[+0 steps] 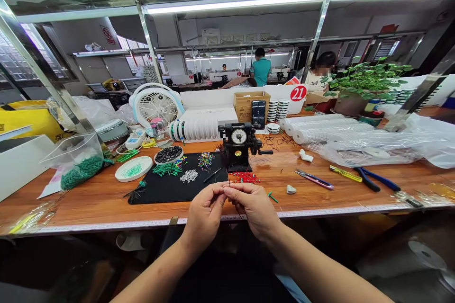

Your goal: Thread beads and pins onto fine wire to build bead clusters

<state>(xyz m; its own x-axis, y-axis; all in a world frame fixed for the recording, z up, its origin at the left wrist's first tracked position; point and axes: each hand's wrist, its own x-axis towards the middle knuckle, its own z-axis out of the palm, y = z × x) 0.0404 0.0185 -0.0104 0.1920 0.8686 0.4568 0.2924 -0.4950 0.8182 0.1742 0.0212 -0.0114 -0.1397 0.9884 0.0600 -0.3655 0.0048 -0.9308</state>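
Note:
My left hand (205, 212) and my right hand (256, 206) meet at the fingertips over the table's front edge, both closed in a pinch. Between them runs a thin dark strand (239, 211), its ends poking out above and below the fingers; whether it is thread or wire I cannot tell. Just beyond the hands lie small red pieces (246, 177) at the foot of a black hand-crank machine (239, 144) with a round dial. To their left a black mat (167, 193) bears green pieces (167, 170), clear beads (189, 176) and multicoloured bits (206, 160).
A white dish (122, 174) and a bag of green pieces (83, 170) stand left. On the right are tweezers (302, 173), a yellow cutter (345, 173), blue pliers (382, 180) and plastic-wrapped rolls (320, 125). Behind stand a fan (156, 106), white spools (202, 129) and a phone (258, 114).

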